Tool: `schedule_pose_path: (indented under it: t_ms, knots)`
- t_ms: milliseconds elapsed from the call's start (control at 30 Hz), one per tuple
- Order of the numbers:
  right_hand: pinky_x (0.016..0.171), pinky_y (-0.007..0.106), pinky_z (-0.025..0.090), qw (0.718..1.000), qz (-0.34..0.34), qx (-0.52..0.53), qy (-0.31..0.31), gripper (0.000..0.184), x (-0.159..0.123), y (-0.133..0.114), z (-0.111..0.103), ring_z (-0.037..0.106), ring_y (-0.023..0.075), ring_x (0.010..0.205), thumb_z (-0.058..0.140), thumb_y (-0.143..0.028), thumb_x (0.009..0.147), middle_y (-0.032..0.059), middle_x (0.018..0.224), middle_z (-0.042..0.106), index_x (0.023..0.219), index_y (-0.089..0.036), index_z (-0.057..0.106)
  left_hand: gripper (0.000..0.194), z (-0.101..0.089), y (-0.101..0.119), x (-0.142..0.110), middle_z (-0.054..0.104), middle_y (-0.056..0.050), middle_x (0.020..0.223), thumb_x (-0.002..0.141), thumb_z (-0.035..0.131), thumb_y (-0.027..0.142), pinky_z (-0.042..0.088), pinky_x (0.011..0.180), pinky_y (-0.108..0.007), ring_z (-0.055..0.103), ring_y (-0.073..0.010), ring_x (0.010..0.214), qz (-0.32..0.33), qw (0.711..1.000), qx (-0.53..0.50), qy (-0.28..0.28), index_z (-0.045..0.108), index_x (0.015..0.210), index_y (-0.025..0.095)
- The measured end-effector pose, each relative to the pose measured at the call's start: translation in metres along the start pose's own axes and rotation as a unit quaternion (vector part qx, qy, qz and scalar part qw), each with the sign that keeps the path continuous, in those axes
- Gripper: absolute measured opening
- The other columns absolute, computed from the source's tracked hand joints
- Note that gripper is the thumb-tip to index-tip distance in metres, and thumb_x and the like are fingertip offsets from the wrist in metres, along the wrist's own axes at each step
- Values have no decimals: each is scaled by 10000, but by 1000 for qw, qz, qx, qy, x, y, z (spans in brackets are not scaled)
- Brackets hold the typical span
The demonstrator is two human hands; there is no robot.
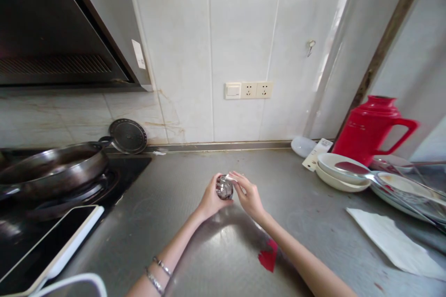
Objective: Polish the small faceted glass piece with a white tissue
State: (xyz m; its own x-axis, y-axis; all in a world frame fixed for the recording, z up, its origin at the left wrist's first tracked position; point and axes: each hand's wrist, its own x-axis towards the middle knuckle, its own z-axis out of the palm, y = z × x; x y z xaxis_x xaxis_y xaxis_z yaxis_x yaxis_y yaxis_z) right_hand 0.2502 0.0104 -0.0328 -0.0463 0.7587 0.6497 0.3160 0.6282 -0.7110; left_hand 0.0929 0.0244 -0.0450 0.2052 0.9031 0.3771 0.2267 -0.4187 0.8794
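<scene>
My left hand (pixel 212 198) is wrapped round a small, round, shiny dark object with pale reflections (pixel 224 188), held over the steel counter. Too little detail shows to name its kind. My right hand (pixel 246 193) comes to the object's upper right side, fingers bent together against a small white piece (pixel 228 177) that looks like tissue or paper. Between and below the forearms, a torn red scrap (pixel 267 256) lies on the counter, partly behind the right forearm.
At left, a steel pan (pixel 52 167) stands on the black stove, with a phone-like device (pixel 52 250) and white cable in front. To the right are a red thermos (pixel 369 132), stacked white bowls (pixel 343 183), a power strip (pixel 317 154) and a white paper sheet (pixel 393 241).
</scene>
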Motion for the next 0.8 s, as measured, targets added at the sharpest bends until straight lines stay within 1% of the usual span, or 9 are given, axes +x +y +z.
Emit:
schedule_pose_path:
  t_ms: [133,200,267,400,467,567,667,733,800]
  knots:
    - [1085,495,337,991,-117,-23,-65,305,-6,-5,-2,491,229,1247,465,-249,911,52,1262,600,1170,-279,625,729,2,7,-1,569,-98,1179,545,763,106,415,949,-374,552,-243,1085,45,999,8,-14,425,1184,200]
    - [1102,522,294,988,-135,-28,-76,310,-7,-5,-2,499,227,1240,460,-233,911,41,1258,602,1170,-286,622,699,3,10,-2,562,-96,1184,555,749,99,408,958,-368,539,-241,1104,55,998,7,-15,437,1173,196]
    - [1104,532,282,993,-101,-17,-51,304,-6,-5,-1,541,230,1197,450,-252,917,30,1230,621,1160,-292,629,740,4,9,-4,552,-96,1197,540,757,97,409,952,-370,538,-244,1099,49,999,10,-13,429,1196,198]
    - [1041,536,368,999,39,28,9,289,-3,-4,1,564,280,1162,472,-360,908,23,1138,674,1114,-293,662,799,6,2,-6,540,-107,1208,540,762,99,427,917,-372,560,-240,1046,38,999,19,-28,396,1243,199]
    - [1036,532,377,998,52,33,16,282,-3,-5,2,567,289,1156,489,-370,898,17,1120,683,1100,-297,671,810,7,-1,-6,536,-110,1212,540,763,94,426,922,-374,556,-244,1058,38,999,16,-33,382,1247,196]
    - [1074,508,349,1000,-26,10,-5,287,-5,-9,2,594,249,1127,467,-295,908,11,1157,666,1124,-307,656,806,7,0,-6,528,-109,1227,548,753,89,410,952,-383,533,-249,1105,53,998,19,-29,366,1247,195]
    - [1086,503,340,992,-106,-15,-62,318,-8,-12,0,551,226,1186,442,-224,909,23,1227,624,1150,-295,636,727,7,4,-5,531,-101,1205,569,735,97,397,972,-383,522,-244,1122,74,997,25,-25,398,1205,192]
    - [1091,509,331,988,-126,-22,-89,318,-9,-13,-1,523,223,1216,443,-211,904,29,1254,604,1147,-284,634,688,7,6,-6,540,-92,1179,573,728,97,401,971,-379,526,-240,1116,79,996,20,-26,419,1179,195]
    - [1092,511,326,990,-119,-16,-80,308,-9,-13,-1,541,221,1197,444,-223,905,29,1234,619,1134,-281,642,686,8,6,-6,548,-88,1172,576,727,98,410,962,-375,534,-238,1105,77,997,12,-30,423,1182,198]
